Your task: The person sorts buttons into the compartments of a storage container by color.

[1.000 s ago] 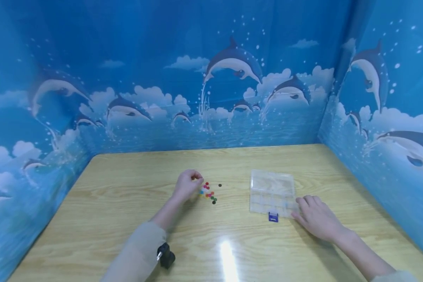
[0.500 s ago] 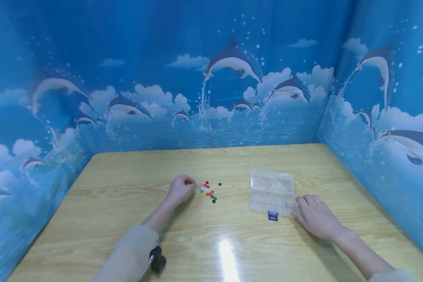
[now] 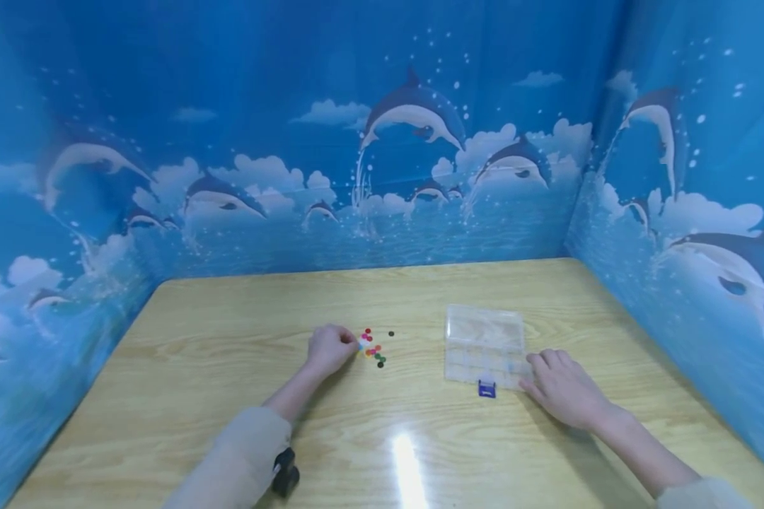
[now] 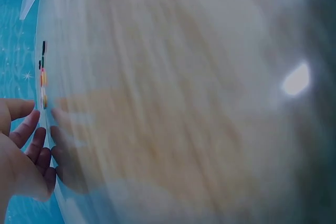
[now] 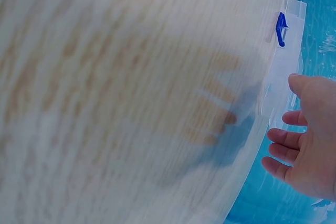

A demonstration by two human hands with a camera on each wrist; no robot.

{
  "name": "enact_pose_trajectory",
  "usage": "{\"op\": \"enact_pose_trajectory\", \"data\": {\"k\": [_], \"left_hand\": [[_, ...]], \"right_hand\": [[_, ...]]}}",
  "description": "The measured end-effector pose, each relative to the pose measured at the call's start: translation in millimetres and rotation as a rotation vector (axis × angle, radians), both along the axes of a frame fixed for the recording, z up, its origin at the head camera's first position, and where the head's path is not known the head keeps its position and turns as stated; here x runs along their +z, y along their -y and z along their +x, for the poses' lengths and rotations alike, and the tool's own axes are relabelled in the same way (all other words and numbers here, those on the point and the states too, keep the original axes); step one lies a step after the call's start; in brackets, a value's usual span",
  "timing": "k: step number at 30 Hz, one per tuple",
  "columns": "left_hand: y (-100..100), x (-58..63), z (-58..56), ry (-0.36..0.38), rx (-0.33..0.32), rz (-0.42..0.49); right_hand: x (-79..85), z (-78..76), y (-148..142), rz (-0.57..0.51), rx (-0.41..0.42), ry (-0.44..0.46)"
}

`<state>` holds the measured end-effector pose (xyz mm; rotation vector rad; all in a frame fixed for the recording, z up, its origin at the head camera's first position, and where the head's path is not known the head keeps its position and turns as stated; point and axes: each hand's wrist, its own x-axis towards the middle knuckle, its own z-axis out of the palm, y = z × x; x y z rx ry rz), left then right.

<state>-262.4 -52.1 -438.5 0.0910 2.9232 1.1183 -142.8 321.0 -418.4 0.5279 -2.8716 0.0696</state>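
A small cluster of colourful flat round pieces (image 3: pixel 373 350), like buttons or beads, lies on the wooden table. My left hand (image 3: pixel 328 350) is at the cluster's left side, thumb and index tips close together right by the pieces. Its other fingers bend loosely, and nothing shows between the tips in the left wrist view. A clear plastic compartment box (image 3: pixel 484 326) stands to the right, lid raised at the back, with a blue latch (image 3: pixel 487 389) at its front. My right hand (image 3: pixel 563 389) rests at the box's right edge, thumb by the front corner, fingers relaxed.
One dark piece (image 3: pixel 391 334) lies apart, behind and right of the cluster. Blue dolphin-print curtains (image 3: pixel 280 240) border the wooden table (image 3: pixel 229 304) at the back and both sides. A bright light reflection falls on the table's front.
My left hand drew back leftward from the cluster, then came forward to its left edge again. The right hand and the box hold their place; the head view has shifted slightly.
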Motion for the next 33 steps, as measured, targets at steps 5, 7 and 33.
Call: {"op": "enact_pose_trajectory", "data": {"k": [5,7,33], "left_hand": [[-3.6,-1.5,1.7,0.013,0.028,-0.052],[-4.3,-2.8,2.1,0.000,0.023,-0.066],[-9.4,3.2,-0.8,0.013,0.007,-0.155]], "right_hand": [[-0.9,-0.2,1.4,-0.001,0.005,0.004],[-1.2,0.5,1.7,-0.005,0.003,0.007],[0.8,1.9,0.8,0.002,0.007,-0.004]]}}
